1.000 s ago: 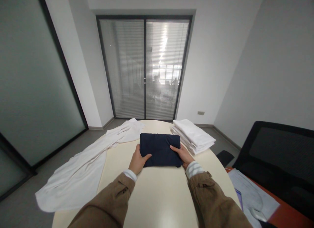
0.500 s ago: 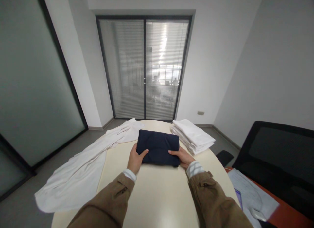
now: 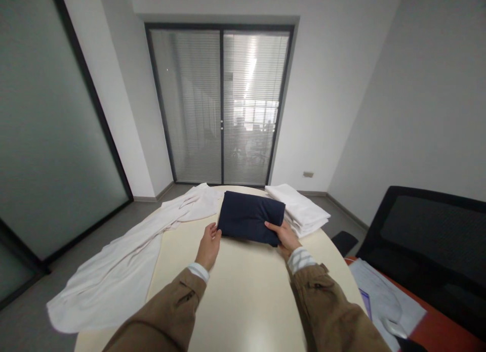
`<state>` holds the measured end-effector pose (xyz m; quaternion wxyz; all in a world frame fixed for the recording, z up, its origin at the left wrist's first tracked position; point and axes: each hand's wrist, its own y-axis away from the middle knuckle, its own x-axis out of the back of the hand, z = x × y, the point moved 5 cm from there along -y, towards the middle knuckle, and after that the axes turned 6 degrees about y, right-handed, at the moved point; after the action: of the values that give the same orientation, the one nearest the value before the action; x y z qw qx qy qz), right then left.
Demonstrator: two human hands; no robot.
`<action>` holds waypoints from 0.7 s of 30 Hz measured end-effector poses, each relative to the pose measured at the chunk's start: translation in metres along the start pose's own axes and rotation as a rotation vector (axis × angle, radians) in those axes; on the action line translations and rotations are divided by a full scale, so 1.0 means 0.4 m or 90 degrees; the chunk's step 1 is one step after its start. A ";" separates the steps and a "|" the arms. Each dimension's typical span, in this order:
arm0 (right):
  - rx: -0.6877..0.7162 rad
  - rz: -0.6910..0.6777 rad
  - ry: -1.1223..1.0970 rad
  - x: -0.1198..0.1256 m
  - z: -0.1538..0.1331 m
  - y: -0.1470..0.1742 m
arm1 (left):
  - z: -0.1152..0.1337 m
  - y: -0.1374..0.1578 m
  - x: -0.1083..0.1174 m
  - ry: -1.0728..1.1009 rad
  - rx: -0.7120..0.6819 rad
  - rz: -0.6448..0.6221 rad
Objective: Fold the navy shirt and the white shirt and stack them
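A dark navy folded cloth [image 3: 250, 216], flat and roughly rectangular, is held a little above the round table, its right side tilted lower. My right hand [image 3: 286, 238] grips its lower right corner, thumb on top and fingers underneath. Beside the lower left corner is my left hand [image 3: 208, 246], fingers loosely curved and apart, with nothing plainly held; whether a fingertip still touches the edge is hard to tell. Close behind the right hand lies a stack of folded white cloth [image 3: 298, 208].
A long white garment [image 3: 125, 263] lies spread along the left side of the cream table [image 3: 243, 301], hanging over its edge. To the right stand a black mesh chair [image 3: 429, 240] and an orange surface with papers [image 3: 379, 286] and a white mouse [image 3: 395, 327].
The navy cloth has moved right and away from me and turned slightly. My left hand has let go of its left edge, while my right hand keeps its grip.
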<state>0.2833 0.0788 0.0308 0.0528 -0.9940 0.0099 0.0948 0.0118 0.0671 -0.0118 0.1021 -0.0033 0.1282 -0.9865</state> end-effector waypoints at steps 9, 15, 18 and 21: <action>0.067 0.090 -0.004 0.021 -0.085 -0.031 | 0.019 0.036 -0.028 -0.213 -0.146 -0.101; 0.124 0.128 -0.089 0.057 -0.172 -0.092 | 0.010 0.046 -0.034 -0.323 -0.158 -0.153; 0.154 0.182 -0.133 0.087 -0.213 -0.123 | -0.001 0.052 -0.034 -0.348 -0.160 -0.165; 0.179 0.226 -0.191 0.119 -0.245 -0.149 | -0.002 0.053 -0.034 -0.353 -0.158 -0.168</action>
<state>0.3504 0.1273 0.1236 0.1735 -0.9345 0.1890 0.2466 0.0294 0.0500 -0.0176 0.0030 -0.3011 0.2135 -0.9294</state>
